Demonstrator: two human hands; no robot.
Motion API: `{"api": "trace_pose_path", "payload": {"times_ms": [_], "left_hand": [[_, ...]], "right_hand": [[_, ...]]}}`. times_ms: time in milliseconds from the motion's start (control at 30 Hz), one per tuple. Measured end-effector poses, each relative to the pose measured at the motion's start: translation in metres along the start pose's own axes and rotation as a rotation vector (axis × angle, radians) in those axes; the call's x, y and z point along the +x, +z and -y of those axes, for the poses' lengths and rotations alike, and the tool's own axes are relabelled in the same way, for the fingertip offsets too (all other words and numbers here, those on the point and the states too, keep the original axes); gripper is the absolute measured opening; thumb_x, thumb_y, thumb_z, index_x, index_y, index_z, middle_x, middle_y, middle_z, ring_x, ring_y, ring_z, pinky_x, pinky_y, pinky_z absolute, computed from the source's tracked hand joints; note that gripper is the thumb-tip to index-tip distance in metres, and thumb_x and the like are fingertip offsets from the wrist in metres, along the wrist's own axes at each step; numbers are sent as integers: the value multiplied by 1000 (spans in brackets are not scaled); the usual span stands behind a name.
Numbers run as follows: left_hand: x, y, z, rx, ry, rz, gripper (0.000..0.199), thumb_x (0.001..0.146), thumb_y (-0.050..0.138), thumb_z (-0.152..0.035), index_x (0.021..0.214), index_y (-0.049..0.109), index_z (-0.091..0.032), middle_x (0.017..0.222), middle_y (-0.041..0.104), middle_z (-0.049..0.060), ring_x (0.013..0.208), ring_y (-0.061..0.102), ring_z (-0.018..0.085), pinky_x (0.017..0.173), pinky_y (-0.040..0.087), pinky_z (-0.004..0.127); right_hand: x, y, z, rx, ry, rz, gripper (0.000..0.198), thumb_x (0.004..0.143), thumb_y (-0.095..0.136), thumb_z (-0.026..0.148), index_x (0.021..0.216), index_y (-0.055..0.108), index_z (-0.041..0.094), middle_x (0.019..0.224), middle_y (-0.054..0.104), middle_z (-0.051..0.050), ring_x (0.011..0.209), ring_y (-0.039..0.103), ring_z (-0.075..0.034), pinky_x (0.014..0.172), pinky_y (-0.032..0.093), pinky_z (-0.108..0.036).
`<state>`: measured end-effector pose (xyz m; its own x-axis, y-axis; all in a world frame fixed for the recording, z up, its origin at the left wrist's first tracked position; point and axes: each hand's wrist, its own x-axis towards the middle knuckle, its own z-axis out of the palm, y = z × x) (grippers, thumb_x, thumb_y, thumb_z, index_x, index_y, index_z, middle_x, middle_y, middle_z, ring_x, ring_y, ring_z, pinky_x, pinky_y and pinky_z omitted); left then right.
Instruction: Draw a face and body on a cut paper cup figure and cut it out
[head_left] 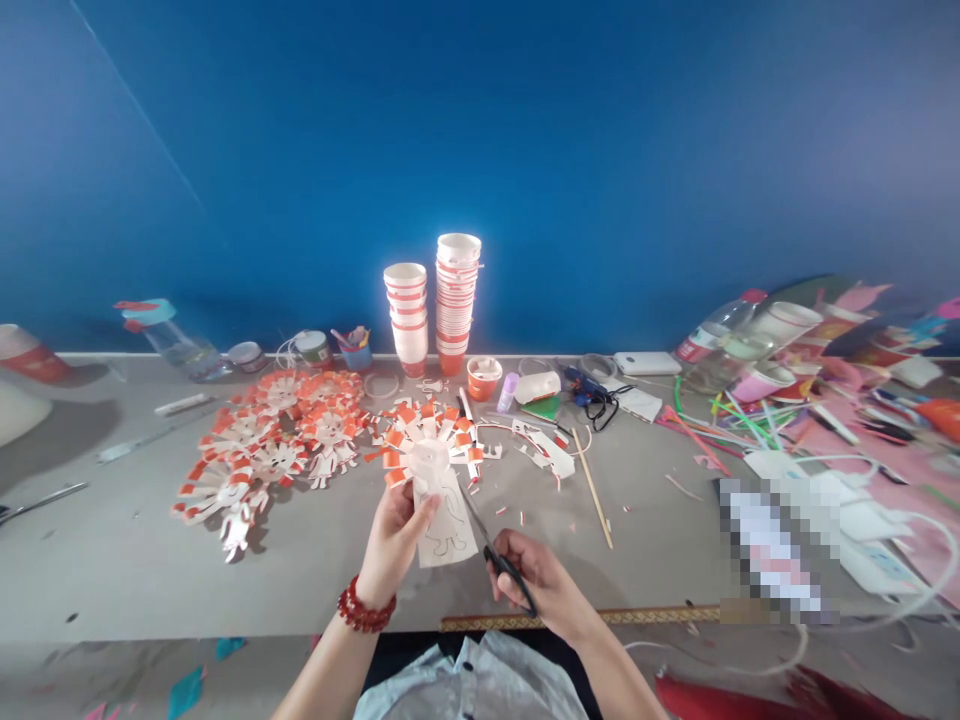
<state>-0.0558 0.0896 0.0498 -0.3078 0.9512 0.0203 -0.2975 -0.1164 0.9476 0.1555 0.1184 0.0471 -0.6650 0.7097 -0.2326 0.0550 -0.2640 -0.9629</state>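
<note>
L hand (394,528) pinches cut-open paper cup (430,450) w/ drawn-on flap (451,530), over ctr of table (285,590); prob. light, bendy, easily torn, best held nr flap's top. Blk-handled scissors (491,553), pointed at flap's R edge, are gripped by R hand (546,582).

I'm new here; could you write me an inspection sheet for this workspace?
Surface: grey table, dotted with paper scraps.
Job's things: paper cutout bearing a drawn figure; scissors beside its edge.
Clutter: orange-and-white cutouts piled left; two cup stacks behind.
Grips: left grip holds the paper cutout; right grip holds the scissors.
Cables: white cable loops beside a power strip at right.
Surroundings: blue wall behind; teal scrap below the table's front edge.
</note>
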Motion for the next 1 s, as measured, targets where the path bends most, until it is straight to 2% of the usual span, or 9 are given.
{"api": "trace_pose_path", "payload": {"times_ms": [167,300,400,533,667,767,833,900,1000], "left_hand": [[0,-5,8,32,-8,7,34,86,71,-39,112,64,-17,96,72,7,84,68,20,72,52,27],[-2,-13,16,156,-81,42,39,87,68,-42,114,61,-16,94,73,6,82,68,21,72,53,29],[-4,-19,26,314,-132,84,47,86,66,-43,122,53,-17,91,74,6,79,70,23,69,53,32],[-8,-26,40,631,-49,57,49,86,62,-41,125,48,-15,74,71,1,63,66,22,59,49,31],[-18,-31,46,797,62,35,52,92,54,-39,135,38,-16,89,72,6,67,67,22,63,54,33],[-28,-36,42,996,132,-29,63,94,53,-40,146,26,-17,92,70,5,66,67,21,61,55,34],[-35,-38,36,1118,214,-122,60,93,54,-43,144,31,-18,93,67,6,65,67,22,56,54,33],[-41,-38,31,1181,337,-167,44,94,55,-41,131,44,-19,97,65,8,76,68,24,62,56,35],[-50,-34,25,1231,503,-45,21,96,53,-28,115,54,-20,108,64,13,100,65,27,85,56,42]], "right_hand": [[-6,-26,-10,-410,-56,-216,38,82,68,52,72,47,22,64,49,4,56,45,-12,53,33,-24],[-10,-42,-19,-846,-80,-453,26,84,65,43,75,49,23,61,56,3,57,55,-16,55,36,-25],[-9,-46,-22,-1041,-51,-551,17,83,64,37,84,53,24,68,64,1,62,64,-20,57,39,-25],[-7,-45,-18,-1181,-32,-496,12,83,64,30,84,54,24,78,68,-1,69,67,-20,59,41,-25],[-8,-46,-1,-1227,-75,-408,11,84,65,28,80,56,23,85,69,0,71,66,-18,61,41,-24],[1,-50,21,-1200,-126,-412,12,88,62,31,80,59,23,82,68,1,67,64,-16,61,40,-23],[18,-53,38,-1189,-184,-426,15,92,59,32,81,61,23,82,69,0,67,64,-15,60,39,-23],[45,-53,52,-1200,-243,-408,16,94,58,32,83,63,23,82,70,0,70,64,-15,61,39,-23],[92,-48,64,-1309,-231,-367,12,95,56,26,88,66,22,91,73,-1,78,66,-15,65,39,-23]]}}
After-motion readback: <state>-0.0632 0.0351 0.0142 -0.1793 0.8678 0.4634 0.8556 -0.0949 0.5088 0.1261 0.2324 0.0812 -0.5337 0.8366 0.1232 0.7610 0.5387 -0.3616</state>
